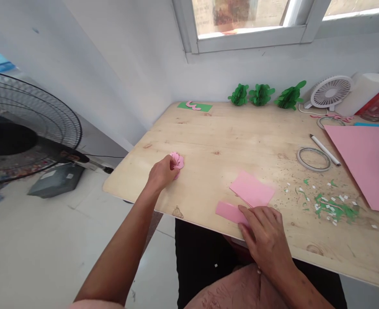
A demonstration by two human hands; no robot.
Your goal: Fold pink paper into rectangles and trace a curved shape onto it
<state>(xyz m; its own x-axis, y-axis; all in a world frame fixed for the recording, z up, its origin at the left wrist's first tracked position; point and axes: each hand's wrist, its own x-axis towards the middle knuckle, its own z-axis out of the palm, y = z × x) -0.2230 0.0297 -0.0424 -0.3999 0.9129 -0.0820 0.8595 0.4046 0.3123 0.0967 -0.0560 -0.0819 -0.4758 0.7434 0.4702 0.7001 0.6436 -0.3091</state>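
At the left part of the table, my left hand [161,172] is closed, thumb and fingers pinching a small bunch of pink paper cut-outs [178,160] with wavy edges. Near the front edge, my right hand [264,231] grips the right end of a narrow pink paper strip [227,211] between thumb and fingers; that end is hidden under them. Just behind this strip lies a wider pink paper rectangle [253,189], flat on the wood.
Green paper scraps and white bits [335,209] litter the right side of the wooden table [209,133]. Nearby are a tape roll [313,159], a white pen [325,150] and a large pink sheet [368,163]. Green paper shapes [261,94] line the wall. A floor fan [31,133] stands left.
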